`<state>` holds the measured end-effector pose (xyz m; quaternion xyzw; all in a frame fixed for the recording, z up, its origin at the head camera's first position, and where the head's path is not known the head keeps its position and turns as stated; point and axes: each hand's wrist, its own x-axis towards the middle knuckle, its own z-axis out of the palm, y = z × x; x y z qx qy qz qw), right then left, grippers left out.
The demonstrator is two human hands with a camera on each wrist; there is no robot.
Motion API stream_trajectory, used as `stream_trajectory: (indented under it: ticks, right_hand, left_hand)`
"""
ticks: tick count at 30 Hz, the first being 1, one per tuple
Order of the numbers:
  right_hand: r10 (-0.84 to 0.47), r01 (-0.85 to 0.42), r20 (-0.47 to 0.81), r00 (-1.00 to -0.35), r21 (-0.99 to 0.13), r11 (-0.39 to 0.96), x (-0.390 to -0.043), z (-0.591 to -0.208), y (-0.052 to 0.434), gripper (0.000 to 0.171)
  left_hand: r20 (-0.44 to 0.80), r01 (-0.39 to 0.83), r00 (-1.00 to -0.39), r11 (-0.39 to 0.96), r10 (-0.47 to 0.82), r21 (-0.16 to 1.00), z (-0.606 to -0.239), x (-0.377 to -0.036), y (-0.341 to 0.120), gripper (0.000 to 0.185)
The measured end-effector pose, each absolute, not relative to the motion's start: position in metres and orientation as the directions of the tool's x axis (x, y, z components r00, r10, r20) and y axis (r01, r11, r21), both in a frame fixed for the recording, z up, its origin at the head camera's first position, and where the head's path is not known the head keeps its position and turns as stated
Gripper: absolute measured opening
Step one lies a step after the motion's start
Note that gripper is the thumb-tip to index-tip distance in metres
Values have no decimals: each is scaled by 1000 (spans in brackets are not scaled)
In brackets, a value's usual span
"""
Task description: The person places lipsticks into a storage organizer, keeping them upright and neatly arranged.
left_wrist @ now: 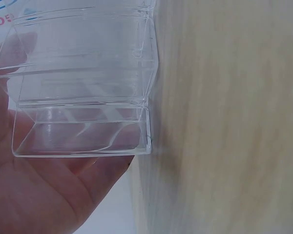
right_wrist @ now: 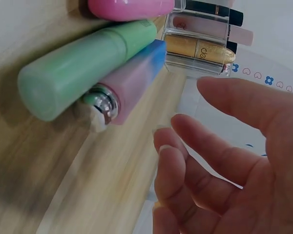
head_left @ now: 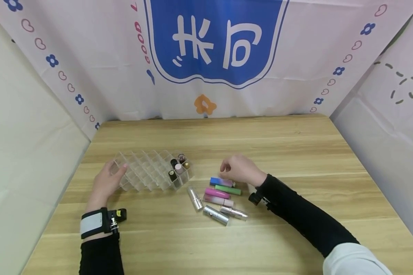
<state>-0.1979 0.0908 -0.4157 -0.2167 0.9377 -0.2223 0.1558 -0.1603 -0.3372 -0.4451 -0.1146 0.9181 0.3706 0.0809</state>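
Note:
My left hand (head_left: 108, 179) lies flat against the left end of a clear acrylic grid organizer (head_left: 148, 172), palm (left_wrist: 34, 195) on its wall (left_wrist: 83, 97). Several lipsticks (head_left: 178, 167) stand in its right-hand cells. My right hand (head_left: 237, 168) hovers with loosely curled fingers (right_wrist: 185, 112) and holds nothing. It is just above a blue-and-pink lipstick (head_left: 221, 181) (right_wrist: 132, 78) lying on the table. Beside that one lie a green lipstick (head_left: 228, 189) (right_wrist: 78, 68) and a pink one (head_left: 217, 193) (right_wrist: 132, 7).
More tubes lie in front of the pile: a pale pink one (head_left: 218, 200) and three silver ones (head_left: 195, 198) (head_left: 215, 215) (head_left: 234, 212). The wooden table (head_left: 296, 152) is walled by printed cloth at the back and white sheets at both sides.

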Motion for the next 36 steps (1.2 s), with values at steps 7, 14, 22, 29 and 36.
stream_trajectory:
  ticks: [7,14,22,29,36]
  right_hand:
    - [-463,-331,-203,-863,-465,821,-194,-416,95,17]
    - [-457,-333,-206,-865,-445,831,-187,-421,98,18]
    - [-444,-325,-224,-868,-419,848,-184,-427,105,20]
    - [-461,-359,-220,-860,-383,851,-180,-427,108,18]
    - [-462,-358,-221,-859,-384,851,-180,-430,109,18]
  left_hand:
    - [-241,-276,-959,699,-152,659,-442,-163,-336,94]
    - [-238,-269,-961,697,-143,664,-442,-162,-336,93]
    - [-249,-274,-958,699,-141,661,-442,-160,-335,94]
    - [-242,-278,-958,701,-152,657,-441,-160,-335,94]
    - [-239,-279,-958,700,-157,657,-441,-159,-335,94]
